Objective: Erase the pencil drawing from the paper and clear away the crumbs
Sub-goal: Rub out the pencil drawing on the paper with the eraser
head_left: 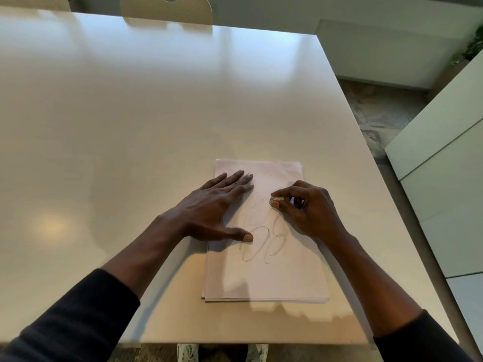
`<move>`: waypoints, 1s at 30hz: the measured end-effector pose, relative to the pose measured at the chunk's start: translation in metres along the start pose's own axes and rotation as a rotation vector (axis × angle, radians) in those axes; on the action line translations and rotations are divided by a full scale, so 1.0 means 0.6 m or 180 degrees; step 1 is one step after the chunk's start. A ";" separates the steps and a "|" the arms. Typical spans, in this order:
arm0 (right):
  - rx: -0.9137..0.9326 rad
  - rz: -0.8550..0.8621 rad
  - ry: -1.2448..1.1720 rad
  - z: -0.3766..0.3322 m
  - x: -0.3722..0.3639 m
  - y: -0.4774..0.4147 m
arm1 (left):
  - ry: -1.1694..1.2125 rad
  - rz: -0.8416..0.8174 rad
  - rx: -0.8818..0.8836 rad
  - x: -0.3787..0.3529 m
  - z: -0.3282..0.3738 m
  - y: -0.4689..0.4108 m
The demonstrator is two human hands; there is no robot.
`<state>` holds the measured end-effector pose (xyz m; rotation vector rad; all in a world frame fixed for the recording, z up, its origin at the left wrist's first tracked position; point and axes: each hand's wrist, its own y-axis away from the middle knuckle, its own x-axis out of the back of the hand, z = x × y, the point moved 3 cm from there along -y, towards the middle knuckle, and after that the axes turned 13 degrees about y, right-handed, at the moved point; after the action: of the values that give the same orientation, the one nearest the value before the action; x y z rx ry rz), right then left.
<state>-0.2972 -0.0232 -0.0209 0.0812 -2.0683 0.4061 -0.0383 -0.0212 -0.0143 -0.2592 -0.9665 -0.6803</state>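
A thin stack of white paper [264, 275] lies on the table near its front right. A faint looping pencil drawing [262, 239] runs down the sheet's middle. My left hand [211, 212] lies flat on the paper's left side, fingers spread, pressing it down. My right hand [305, 207] pinches a small pale eraser [277, 199] between thumb and fingers, its tip touching the paper at the top of the drawing. A few tiny dark crumbs [257, 190] dot the paper above the drawing.
The glossy white table [130, 126] stretches far to the left and back. A chair back [167, 9] stands at the far edge. White cabinets [444, 178] stand right of the table's right edge, and my shoes [187, 352] show below the front edge.
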 end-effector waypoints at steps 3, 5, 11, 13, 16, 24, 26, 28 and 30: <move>-0.0067 0.0073 0.0010 -0.003 -0.001 0.004 | -0.0039 -0.0028 -0.0007 -0.008 0.000 0.016; -0.0123 0.0124 0.0052 -0.006 -0.002 0.006 | -0.0076 -0.0042 -0.0016 -0.012 0.000 0.019; 0.0123 0.0075 -0.0022 -0.034 -0.015 0.029 | -0.0068 -0.0124 0.0082 -0.014 -0.003 0.018; 0.0341 -0.0082 -0.0052 -0.046 -0.018 0.036 | -0.0070 -0.0158 0.0104 -0.016 -0.004 0.017; 0.0325 -0.0055 0.0124 -0.045 -0.011 0.023 | -0.0076 -0.0137 0.0110 -0.017 -0.005 0.018; 0.0171 0.0133 0.0154 -0.055 -0.023 0.017 | -0.0017 -0.0095 0.0119 -0.018 -0.005 0.019; 0.0391 -0.0067 0.0090 -0.063 -0.029 0.025 | -0.0016 -0.0099 0.0113 -0.018 -0.006 0.019; 0.0400 -0.0059 0.0132 -0.059 -0.027 0.019 | -0.0006 -0.0107 0.0125 -0.017 -0.005 0.019; 0.0171 0.0148 0.0217 -0.048 -0.018 0.007 | -0.0044 -0.0104 0.0128 -0.017 -0.005 0.019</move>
<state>-0.2686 -0.0113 -0.0179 0.0508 -1.9953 0.4866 -0.0329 -0.0094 -0.0232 -0.2133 -0.9982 -0.6889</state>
